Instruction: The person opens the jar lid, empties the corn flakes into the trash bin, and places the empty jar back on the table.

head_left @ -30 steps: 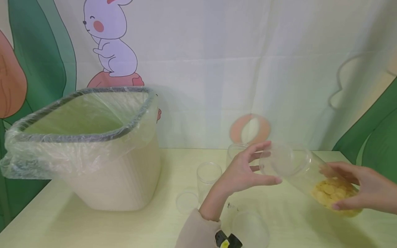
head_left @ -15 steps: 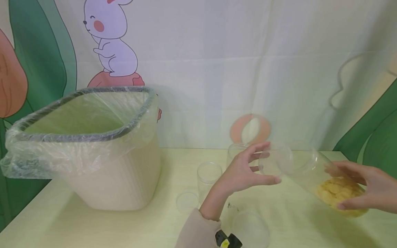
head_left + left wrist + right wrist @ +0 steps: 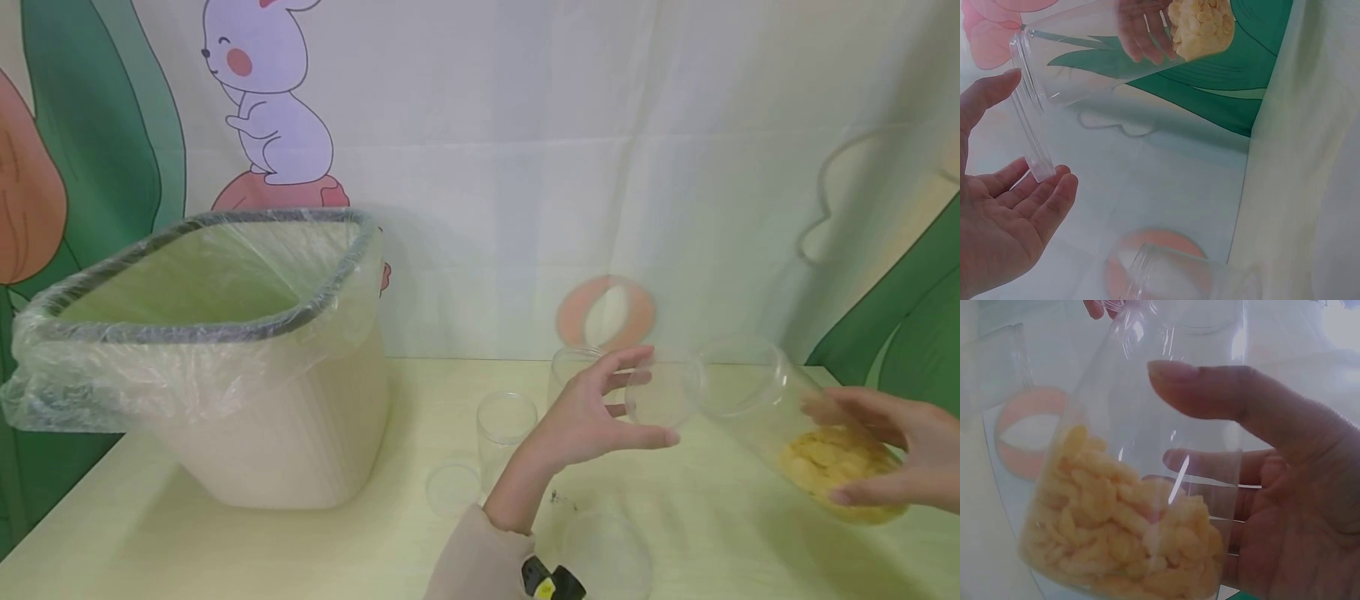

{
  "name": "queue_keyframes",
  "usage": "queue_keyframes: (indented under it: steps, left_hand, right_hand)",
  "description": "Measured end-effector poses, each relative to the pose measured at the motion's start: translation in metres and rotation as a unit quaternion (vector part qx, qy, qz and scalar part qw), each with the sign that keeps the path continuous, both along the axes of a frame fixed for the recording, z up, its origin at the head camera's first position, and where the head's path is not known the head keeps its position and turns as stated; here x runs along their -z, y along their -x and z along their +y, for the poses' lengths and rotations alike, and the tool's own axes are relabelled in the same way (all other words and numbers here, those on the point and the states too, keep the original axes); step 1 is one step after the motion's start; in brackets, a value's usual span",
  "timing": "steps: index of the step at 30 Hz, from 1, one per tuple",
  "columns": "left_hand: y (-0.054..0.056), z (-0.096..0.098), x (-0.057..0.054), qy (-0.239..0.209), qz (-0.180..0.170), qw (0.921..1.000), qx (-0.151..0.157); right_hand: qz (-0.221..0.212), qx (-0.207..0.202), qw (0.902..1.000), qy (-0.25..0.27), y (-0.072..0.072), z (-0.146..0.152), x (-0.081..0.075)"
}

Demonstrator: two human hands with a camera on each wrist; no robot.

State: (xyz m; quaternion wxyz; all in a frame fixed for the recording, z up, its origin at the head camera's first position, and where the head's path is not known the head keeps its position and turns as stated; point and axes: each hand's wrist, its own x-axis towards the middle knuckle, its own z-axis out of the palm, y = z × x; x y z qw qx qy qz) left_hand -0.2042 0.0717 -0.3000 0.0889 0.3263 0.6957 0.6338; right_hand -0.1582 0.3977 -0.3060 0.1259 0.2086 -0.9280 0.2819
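My right hand (image 3: 903, 450) grips a clear plastic jar (image 3: 761, 425) near its base, thumb in front and fingers behind. Yellow flakes (image 3: 1129, 531) fill its lower part. The jar leans, its open mouth pointing up and left toward my left hand (image 3: 588, 412). Between the thumb and fingertips of that hand is a round clear lid (image 3: 1035, 137), held on edge by its rim. In the head view the lid stands just left of the jar's mouth, overlapping it slightly in the left wrist view.
A bin (image 3: 300, 433) with a clear liner and grey rim ring stands at the left. Behind my left arm are two clear jars (image 3: 506, 421). One clear lid (image 3: 452, 490) lies near the bin, a larger one (image 3: 606, 554) nearer the front, with small dark marks (image 3: 562, 500) between.
My right hand has drawn the jar to the right, away from my left hand, so its mouth has moved off the lid. The left hand and lid stay nearly still.
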Motion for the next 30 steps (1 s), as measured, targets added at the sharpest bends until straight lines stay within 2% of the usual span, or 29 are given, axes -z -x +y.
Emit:
queue_keyframes:
  steps: [7, 15, 22, 30]
  left_hand:
    - [0.0, -0.001, 0.0, 0.003, -0.005, 1.0, -0.002]
    - [0.002, -0.001, 0.002, 0.009, -0.002, 1.0, -0.001]
    - [0.003, -0.001, 0.003, 0.017, -0.004, 0.9998, -0.001]
    - [0.004, 0.002, 0.007, 0.051, 0.005, 0.9987, -0.005]
  right_hand:
    - [-0.009, 0.032, 0.9992, -0.024, 0.0, 0.006, 0.004]
    - [0.012, 0.03, 0.9994, -0.01, 0.001, 0.013, 0.004]
    - [0.002, 0.049, 0.9987, -0.016, 0.0, 0.016, 0.003]
    - [-0.001, 0.061, 0.9978, -0.025, 0.001, 0.019, 0.004]
